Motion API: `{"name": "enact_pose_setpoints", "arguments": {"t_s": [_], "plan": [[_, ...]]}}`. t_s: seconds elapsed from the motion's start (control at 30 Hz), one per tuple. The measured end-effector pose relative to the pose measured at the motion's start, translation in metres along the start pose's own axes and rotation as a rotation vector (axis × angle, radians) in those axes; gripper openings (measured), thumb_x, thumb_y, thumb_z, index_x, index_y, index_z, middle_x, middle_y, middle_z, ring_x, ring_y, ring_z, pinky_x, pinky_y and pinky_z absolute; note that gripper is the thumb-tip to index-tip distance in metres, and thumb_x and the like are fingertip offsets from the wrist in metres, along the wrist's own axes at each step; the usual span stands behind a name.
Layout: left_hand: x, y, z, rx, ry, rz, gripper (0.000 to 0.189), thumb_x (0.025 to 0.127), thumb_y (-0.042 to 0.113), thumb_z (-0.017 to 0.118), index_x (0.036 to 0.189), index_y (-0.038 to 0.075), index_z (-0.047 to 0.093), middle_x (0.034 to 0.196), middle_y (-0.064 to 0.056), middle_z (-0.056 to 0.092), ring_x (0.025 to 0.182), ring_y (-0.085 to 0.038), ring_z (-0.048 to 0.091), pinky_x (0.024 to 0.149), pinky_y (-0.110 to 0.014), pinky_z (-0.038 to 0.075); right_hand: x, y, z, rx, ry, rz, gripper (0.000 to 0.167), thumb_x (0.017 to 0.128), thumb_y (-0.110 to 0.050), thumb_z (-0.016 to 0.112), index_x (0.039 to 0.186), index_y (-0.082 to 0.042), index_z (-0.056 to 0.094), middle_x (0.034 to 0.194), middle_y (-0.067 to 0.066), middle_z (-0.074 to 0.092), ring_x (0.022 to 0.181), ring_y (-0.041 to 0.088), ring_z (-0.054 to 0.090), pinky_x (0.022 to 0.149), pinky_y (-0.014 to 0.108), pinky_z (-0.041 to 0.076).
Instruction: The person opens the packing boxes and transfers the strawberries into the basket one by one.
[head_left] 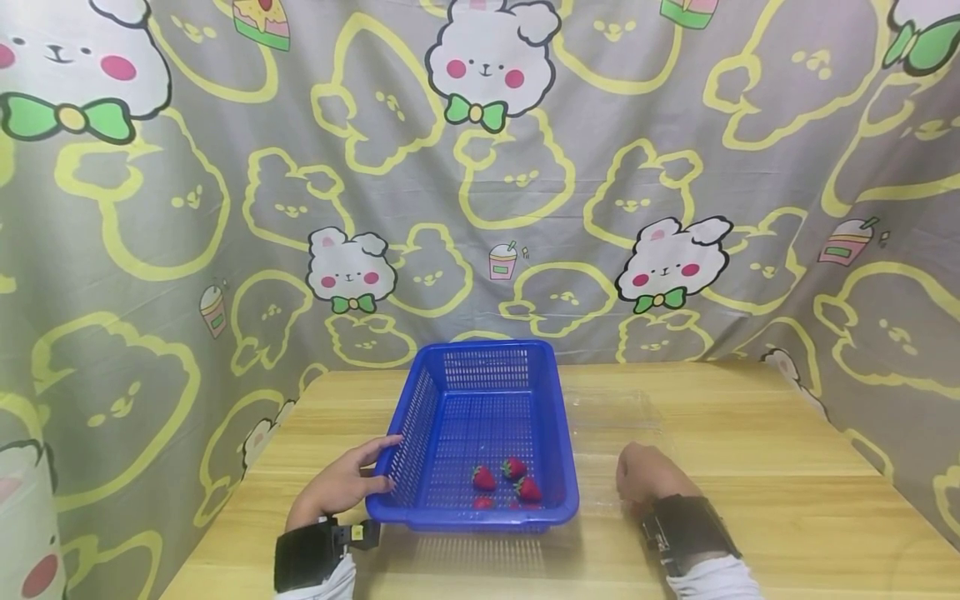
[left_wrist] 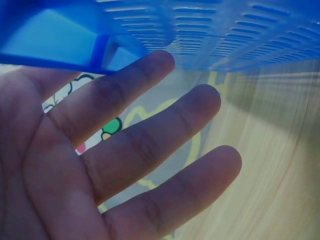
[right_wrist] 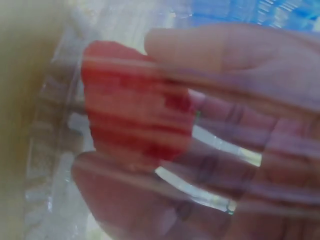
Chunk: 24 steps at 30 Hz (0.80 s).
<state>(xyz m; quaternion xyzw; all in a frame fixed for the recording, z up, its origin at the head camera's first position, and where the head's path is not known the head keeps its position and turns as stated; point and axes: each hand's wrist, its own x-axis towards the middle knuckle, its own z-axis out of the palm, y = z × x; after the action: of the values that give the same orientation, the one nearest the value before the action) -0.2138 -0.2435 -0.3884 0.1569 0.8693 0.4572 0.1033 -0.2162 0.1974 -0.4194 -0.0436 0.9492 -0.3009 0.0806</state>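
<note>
A blue plastic basket (head_left: 551, 433) with slotted walls stands on the table, and several red strawberries (head_left: 483, 478) lie in its near end. My left hand (head_left: 341, 482) touches the basket's left rim with fingers spread. In the left wrist view, straight fingers (left_wrist: 150, 145) extend beside the slotted wall. To the right of the basket is a clear plastic box (head_left: 611, 410), hard to make out against the wood. My right hand (head_left: 651, 473) is at this box and pinches a strawberry (right_wrist: 135, 105) between thumb and fingers. Clear plastic partly blurs the right wrist view.
The wooden table (head_left: 780, 467) extends to both sides of the basket. A grey patterned cloth (head_left: 480, 200) hangs behind the table and along its sides.
</note>
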Motion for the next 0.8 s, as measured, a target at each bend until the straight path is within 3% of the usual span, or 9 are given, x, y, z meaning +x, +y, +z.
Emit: {"name": "enact_pose_setpoints", "arguments": {"t_s": [0.63, 0.8], "plan": [[-0.0001, 0.0021, 0.0013, -0.003, 0.021, -0.035, 0.064, 0.085, 0.004, 0.066, 0.143, 0.000, 0.041, 0.141, -0.035, 0.040, 0.121, -0.056, 0.044, 0.088, -0.061, 0.048, 0.0002, -0.0048, -0.0093, 0.003, 0.038, -0.011, 0.018, 0.062, 0.010, 0.057, 0.074, -0.005, 0.057, 0.069, 0.006, 0.056, 0.060, 0.021, 0.053, 0.053, 0.032, 0.045], [-0.0005, 0.0014, 0.0013, 0.006, 0.018, -0.031, 0.063, 0.085, 0.004, 0.066, 0.143, -0.001, 0.041, 0.141, -0.035, 0.040, 0.122, -0.056, 0.044, 0.088, -0.061, 0.048, 0.0012, -0.0056, -0.0102, 0.009, 0.057, -0.022, 0.015, 0.067, 0.007, 0.061, 0.076, -0.004, 0.057, 0.066, 0.004, 0.057, 0.062, 0.021, 0.053, 0.055, 0.033, 0.046]]}}
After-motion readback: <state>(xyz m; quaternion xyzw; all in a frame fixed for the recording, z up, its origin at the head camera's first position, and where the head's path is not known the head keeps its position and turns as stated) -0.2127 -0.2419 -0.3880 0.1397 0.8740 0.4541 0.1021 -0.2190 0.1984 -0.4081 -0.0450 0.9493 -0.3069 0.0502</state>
